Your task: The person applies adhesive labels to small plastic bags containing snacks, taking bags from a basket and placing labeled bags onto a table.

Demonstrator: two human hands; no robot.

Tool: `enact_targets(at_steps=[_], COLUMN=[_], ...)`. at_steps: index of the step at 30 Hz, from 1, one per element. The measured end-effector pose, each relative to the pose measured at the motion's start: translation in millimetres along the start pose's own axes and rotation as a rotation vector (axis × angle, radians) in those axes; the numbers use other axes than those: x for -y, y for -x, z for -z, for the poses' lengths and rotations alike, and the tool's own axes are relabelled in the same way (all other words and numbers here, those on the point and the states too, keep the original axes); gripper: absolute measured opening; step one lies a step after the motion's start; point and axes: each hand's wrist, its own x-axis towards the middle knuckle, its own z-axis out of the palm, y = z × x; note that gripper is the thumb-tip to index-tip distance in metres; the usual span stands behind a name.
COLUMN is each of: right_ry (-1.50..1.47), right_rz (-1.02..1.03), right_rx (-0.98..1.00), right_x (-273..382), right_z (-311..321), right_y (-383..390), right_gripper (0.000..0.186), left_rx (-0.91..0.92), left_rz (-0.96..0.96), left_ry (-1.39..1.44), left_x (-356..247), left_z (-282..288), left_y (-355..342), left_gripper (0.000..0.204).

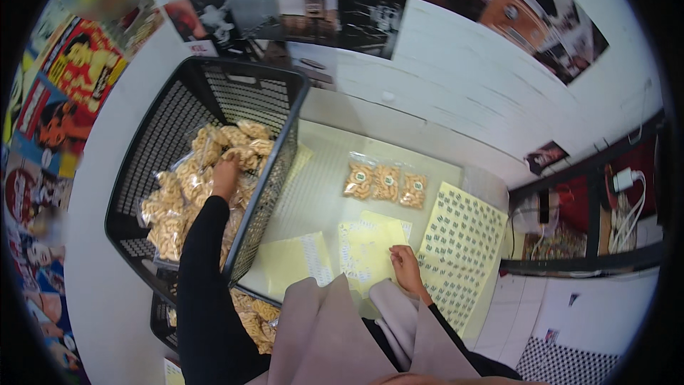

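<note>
The left hand (226, 175) is resting on the clear snack packets (191, 180) that are lying heaped inside the dark mesh basket (305, 85), toward the left of the bench (324, 144). Its fingers are bending downward among the packets; their tips are hiding, so whether they are gripping one I cannot tell. The heaped packets are overlapping and pointing various ways, blurring single long axes.

Three labelled packets (386, 184) are lying side by side beyond the basket's right wall, their long axes running away from the person. The right hand (406, 269) is hovering at or over a yellow label sheet (372, 237), fingers curling narrowly; whether they are holding a label I cannot tell. Below, a second basket (161, 322) is holding more packets, the left sleeve partly covering it.
</note>
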Motion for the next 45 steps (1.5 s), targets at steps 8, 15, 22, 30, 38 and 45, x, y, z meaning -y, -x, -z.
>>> enact_targets(at_steps=[8, 15, 22, 30, 38, 45], right_ry=[-0.041, -0.041, -0.674, -1.316, -0.921, -0.727], right_rz=[0.034, 0.075, -0.164, -0.277, -0.394, -0.324], right_rx=[-0.004, -0.017, 0.148, 0.291, 0.323, 0.474], right_x=[10.2, 5.5, 8.2, 15.8, -16.6, 7.8], right_z=[2.6, 24.6, 34.2, 79.6, 46.2, 18.2], right_y=[19.4, 54.5, 84.1, 117.5, 168.1, 158.7], right_gripper=[0.019, 0.02, 0.039, 0.053, 0.041, 0.047], left_rx=[-0.048, -0.293, -0.158, -0.01, 0.404, 0.388], left_rz=[0.32, 0.149, -0.538, -0.413, 0.059, 0.605], left_ry=[0.322, 0.758, 0.976, 1.063, 1.589, 2.141], left_x=[14.1, -94.8, -282.5, -420.8, -412.4, -404.8], left_z=[59.5, 258.6, 289.1, 150.5, 119.6, 98.6], left_y=[-6.4, 5.7, 71.7, 251.0, 330.0, 309.6], left_gripper=[0.03, 0.032, 0.049, 0.053, 0.074, 0.054])
